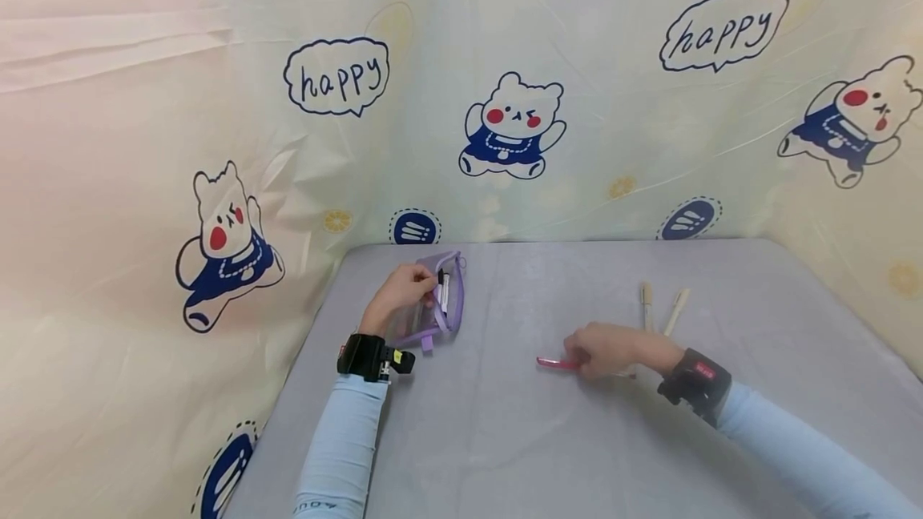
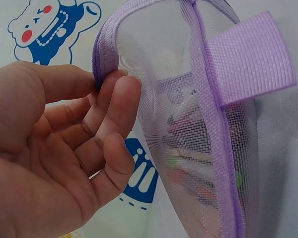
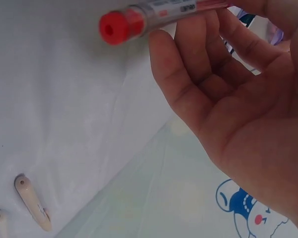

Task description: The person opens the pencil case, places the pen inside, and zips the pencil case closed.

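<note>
At the left of the table, my left hand (image 1: 407, 287) pinches the purple zipper edge of a mesh pencil case (image 2: 169, 99) between thumb and fingers. Pens show through the mesh, and black-and-white pens (image 1: 444, 292) lie at the case's opening in the head view. My right hand (image 1: 602, 349) holds a red pen (image 1: 557, 363) over the middle right of the table. In the right wrist view, the clear barrel and red end (image 3: 115, 28) of this pen stick out past the fingers, with the thumb and forefinger pinching it.
Two beige pens (image 1: 646, 304) (image 1: 677, 309) lie on the grey tabletop (image 1: 519, 439) behind my right hand. A printed curtain (image 1: 606, 102) hangs along the table's back and sides.
</note>
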Motion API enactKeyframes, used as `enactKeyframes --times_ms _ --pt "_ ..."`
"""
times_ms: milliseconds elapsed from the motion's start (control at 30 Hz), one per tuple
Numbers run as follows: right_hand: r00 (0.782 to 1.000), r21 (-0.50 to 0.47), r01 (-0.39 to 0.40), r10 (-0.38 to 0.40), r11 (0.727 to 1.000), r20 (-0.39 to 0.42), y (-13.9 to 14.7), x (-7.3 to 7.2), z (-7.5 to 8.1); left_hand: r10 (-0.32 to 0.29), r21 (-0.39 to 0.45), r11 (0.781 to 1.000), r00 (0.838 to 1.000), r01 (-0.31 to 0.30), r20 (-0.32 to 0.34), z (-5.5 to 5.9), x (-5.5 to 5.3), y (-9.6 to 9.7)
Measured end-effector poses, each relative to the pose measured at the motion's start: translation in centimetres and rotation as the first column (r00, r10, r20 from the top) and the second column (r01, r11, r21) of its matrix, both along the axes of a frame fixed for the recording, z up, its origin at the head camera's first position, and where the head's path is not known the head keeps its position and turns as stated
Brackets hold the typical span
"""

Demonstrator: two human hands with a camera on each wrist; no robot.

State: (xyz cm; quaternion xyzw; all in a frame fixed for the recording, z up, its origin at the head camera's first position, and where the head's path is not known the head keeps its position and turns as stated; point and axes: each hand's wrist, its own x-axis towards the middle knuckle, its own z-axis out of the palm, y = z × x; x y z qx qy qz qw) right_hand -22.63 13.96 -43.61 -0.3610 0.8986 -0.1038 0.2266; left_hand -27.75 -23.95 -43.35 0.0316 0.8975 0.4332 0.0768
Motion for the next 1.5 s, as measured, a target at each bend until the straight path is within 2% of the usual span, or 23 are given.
enactKeyframes --times_ms 133,400,900,1067,1300,1500 --pt "0.999 -0.011 0.036 -0.035 0.999 0.022 0.2 -0.1 0.1 -0.001 -0.003 1.0 1.0 0.001 -0.002 0.0 0.0 0.1" --pt "0.998 -0.069 0.045 -0.041 0.997 0.057 0.6 -0.3 -0.4 0.002 0.017 1.0 1.0 -0.003 0.011 0.0 0.2 0.5" --pt "1.0 -0.14 0.014 -0.01 0.99 0.026 -1.7 -2.7 0.5 0.004 0.03 1.0 1.0 -0.003 -0.008 -0.1 0.2 0.0" --pt "0.998 -0.174 0.012 -0.001 0.985 0.066 -2.7 -3.1 0.9 0.006 0.029 1.0 1.0 -0.005 -0.006 0.0 0.0 0.0" --pt "0.984 -0.226 0.074 -0.034 0.971 0.176 -4.1 -3.5 1.1 0.011 0.035 0.999 1.0 -0.011 0.001 0.1 0.0 0.0" --pt "0.978 -0.279 0.091 -0.033 0.956 0.206 -5.1 -4.6 0.7 0.012 0.032 0.999 1.0 -0.013 0.007 0.2 0.1 -0.1"
